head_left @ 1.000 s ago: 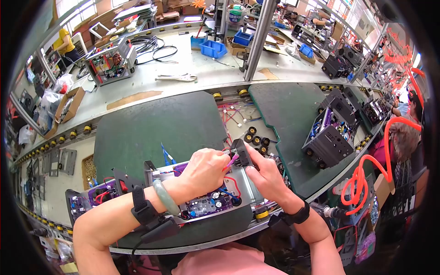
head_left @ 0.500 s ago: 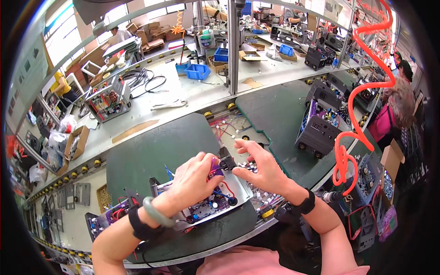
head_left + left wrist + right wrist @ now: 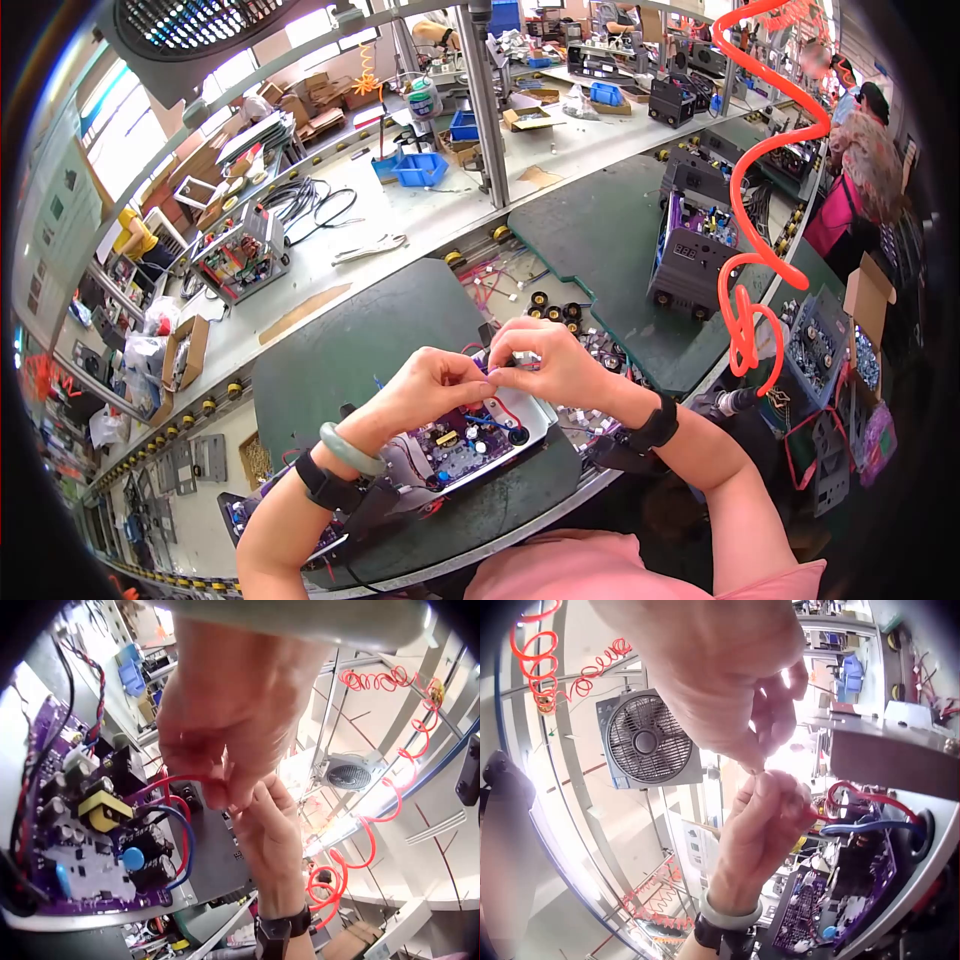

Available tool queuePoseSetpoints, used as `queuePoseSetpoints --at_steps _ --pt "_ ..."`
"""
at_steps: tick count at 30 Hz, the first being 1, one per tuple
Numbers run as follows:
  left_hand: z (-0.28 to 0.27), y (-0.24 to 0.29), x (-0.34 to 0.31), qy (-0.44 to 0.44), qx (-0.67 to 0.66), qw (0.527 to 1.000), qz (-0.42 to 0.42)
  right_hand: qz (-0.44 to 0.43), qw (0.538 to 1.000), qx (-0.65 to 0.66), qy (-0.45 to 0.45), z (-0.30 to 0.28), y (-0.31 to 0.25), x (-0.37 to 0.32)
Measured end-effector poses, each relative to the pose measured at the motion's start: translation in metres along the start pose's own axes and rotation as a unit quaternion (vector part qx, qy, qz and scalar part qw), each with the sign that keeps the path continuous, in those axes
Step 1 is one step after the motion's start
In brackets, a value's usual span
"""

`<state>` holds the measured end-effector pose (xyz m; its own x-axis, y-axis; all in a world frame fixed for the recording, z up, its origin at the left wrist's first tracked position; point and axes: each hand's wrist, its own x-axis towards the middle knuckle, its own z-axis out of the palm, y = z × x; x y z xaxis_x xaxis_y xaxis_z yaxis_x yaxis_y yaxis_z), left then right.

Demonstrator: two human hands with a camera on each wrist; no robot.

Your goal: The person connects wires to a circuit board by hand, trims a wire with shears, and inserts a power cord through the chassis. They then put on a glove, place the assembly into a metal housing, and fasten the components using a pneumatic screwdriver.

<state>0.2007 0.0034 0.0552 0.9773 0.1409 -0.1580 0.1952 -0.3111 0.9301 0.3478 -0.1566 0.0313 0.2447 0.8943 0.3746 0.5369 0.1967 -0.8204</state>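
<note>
My left hand (image 3: 430, 385) pinches a red wire (image 3: 176, 778) between thumb and fingers. At the same spot, my right hand (image 3: 550, 365) brings thumb and forefinger together on the wire's end, its fingertips against the left ones. The tip itself is hidden between the fingers. Below the hands lies a light metal chassis (image 3: 540, 422) holding a purple circuit board (image 3: 97, 889) with capacitors and a yellow transformer (image 3: 105, 811). A blue wire (image 3: 187, 832) loops beside the red one and, in the right wrist view, both run to a black grommet (image 3: 924, 834) in the chassis.
A green mat (image 3: 340, 330) lies under the chassis. Black rollers (image 3: 555, 308) and loose connectors sit in the gap to a second mat (image 3: 590, 235), where assembled black units (image 3: 690, 265) stand. A coiled orange hose (image 3: 745, 330) hangs at right.
The right hand first held a black part at the chassis end, then came away with fingers spread. Now it has moved in to meet the left hand at the red wire.
</note>
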Motion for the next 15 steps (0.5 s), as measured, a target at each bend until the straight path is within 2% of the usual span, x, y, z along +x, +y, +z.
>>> queuePoseSetpoints --at_steps 2,3,5,6,7,8,9,15 --pt "-0.006 0.006 0.002 -0.002 0.031 0.999 -0.012 -0.085 0.99 -0.066 0.089 0.002 0.003 -0.002" --pt "-0.006 0.004 0.004 -0.007 0.033 0.999 -0.015 -0.081 0.99 -0.064 0.094 0.003 0.006 -0.004" --pt "-0.004 -0.003 0.011 0.09 0.111 0.99 0.002 0.098 0.991 0.022 0.087 0.008 0.011 -0.011" --pt "-0.001 -0.005 0.016 0.125 0.255 0.958 0.046 0.107 0.991 0.031 0.078 0.021 0.03 -0.016" --pt "0.001 -0.008 0.019 0.121 0.256 0.958 0.046 0.109 0.99 0.032 0.081 0.026 0.037 -0.018" --pt "0.003 -0.013 0.021 0.123 0.368 0.913 0.128 0.109 0.99 0.041 0.078 0.029 0.041 -0.02" --pt "0.003 -0.016 0.022 0.123 0.472 0.848 0.208 0.107 0.99 0.05 0.074 0.03 0.043 -0.021" --pt "-0.003 -0.028 0.011 0.089 0.401 0.893 0.186 0.095 0.993 0.006 0.072 0.028 0.04 -0.018"
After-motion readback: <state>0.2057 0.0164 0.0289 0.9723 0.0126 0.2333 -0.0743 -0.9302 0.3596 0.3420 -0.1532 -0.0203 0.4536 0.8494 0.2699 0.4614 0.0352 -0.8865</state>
